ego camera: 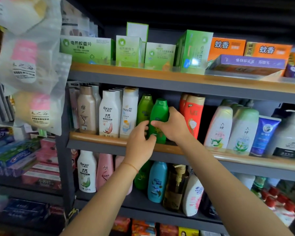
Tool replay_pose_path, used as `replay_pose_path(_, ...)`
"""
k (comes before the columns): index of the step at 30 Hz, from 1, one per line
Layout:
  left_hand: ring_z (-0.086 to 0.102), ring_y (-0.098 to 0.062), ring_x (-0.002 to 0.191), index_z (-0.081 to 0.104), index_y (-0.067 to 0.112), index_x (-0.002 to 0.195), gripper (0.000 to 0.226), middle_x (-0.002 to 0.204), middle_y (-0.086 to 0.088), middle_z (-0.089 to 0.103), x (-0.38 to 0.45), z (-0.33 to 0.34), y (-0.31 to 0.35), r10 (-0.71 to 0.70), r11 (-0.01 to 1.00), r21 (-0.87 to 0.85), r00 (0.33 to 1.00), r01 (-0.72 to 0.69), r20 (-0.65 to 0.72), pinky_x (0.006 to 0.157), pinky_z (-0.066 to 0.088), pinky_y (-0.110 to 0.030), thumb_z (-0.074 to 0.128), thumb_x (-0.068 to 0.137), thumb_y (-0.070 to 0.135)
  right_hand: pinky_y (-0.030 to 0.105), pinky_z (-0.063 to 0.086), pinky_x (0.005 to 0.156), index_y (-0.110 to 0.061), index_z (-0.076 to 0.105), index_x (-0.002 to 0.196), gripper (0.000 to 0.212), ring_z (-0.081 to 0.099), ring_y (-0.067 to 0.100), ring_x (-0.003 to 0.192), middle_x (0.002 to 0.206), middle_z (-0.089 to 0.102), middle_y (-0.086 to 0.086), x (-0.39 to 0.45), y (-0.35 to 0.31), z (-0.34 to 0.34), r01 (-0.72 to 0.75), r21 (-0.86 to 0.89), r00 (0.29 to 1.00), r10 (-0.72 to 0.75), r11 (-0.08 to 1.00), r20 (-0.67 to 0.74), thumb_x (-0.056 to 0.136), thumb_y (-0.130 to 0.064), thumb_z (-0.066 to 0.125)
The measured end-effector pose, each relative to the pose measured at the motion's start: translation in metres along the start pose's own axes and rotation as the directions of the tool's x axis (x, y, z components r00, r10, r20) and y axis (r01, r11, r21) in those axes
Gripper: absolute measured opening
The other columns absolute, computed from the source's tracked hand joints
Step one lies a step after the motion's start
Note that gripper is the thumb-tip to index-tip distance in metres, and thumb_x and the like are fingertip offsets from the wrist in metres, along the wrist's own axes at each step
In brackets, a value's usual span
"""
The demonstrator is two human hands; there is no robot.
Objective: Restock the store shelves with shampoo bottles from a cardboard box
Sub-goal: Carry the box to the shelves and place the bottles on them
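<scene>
Item: green shampoo bottle, upright on the middle shelf, long axis vertical, cap up, base at the wooden front lip.

Landmark: the green shampoo bottle; all places are given from it.
- Left, touching or nearly so: a lighter green bottle, set slightly further back. Beyond that, a white Pantene bottle.
- Right, across a dark gap: red-orange bottles.
- Below, next shelf down: a blue bottle.

Right hand: fingers wrapped round the bottle's right side and back, thumb across the front label; gripping.
Left hand: at the lower left flank, thumb and fingertips pinching the body near the base.

Judgement: both hands sit on the bottle; the right is nearer its middle. Free room lies rightward, so seating it likely means sliding straight back, kept upright.

Cardboard box: not in view.
</scene>
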State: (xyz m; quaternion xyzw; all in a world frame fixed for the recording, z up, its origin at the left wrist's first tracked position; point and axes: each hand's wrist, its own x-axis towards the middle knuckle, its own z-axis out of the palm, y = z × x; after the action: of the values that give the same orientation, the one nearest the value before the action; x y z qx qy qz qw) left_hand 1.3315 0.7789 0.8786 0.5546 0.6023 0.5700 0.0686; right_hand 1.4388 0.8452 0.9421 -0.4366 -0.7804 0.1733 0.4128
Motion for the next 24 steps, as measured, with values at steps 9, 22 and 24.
replay_pose_path(9,0.058,-0.023,0.115,0.047,0.018,0.141,0.055,0.124,-0.005,0.062,0.027,0.008,0.007,-0.033,0.999,0.023,0.993,0.031,0.114,0.096,0.049,-0.039,0.067,0.092,0.034,0.029,0.039,0.069,-0.004,0.038,0.124,0.057,0.057,0.023,0.093,0.110,0.059,0.010,-0.004,-0.004,-0.009,-0.044,0.015,0.999,0.043,0.999,0.029,0.084,-0.021,0.075)
replay_pose_path(22,0.065,-0.018,0.102,0.058,0.021,0.122,0.034,0.108,0.001,0.069,0.038,0.009,0.004,-0.025,0.998,-0.052,0.981,0.036,0.190,0.092,0.054,-0.038,0.068,0.089,0.025,0.022,0.029,0.108,-0.005,0.019,0.153,0.079,0.031,0.027,0.141,0.153,0.028,0.015,-0.023,-0.001,-0.009,0.310,-0.128,0.933,-0.328,0.942,-0.148,0.089,-0.010,0.065)
replay_pose_path(24,0.066,-0.016,0.100,0.059,0.021,0.122,0.033,0.105,0.001,0.070,0.038,0.007,0.009,-0.012,0.999,-0.029,0.980,0.018,0.198,0.089,0.054,-0.033,0.067,0.090,0.024,0.031,0.030,0.115,-0.004,0.033,0.148,0.068,0.030,0.028,0.142,0.151,0.033,0.017,-0.023,0.003,-0.010,0.394,-0.225,0.886,-0.434,0.891,-0.166,0.087,-0.008,0.063)
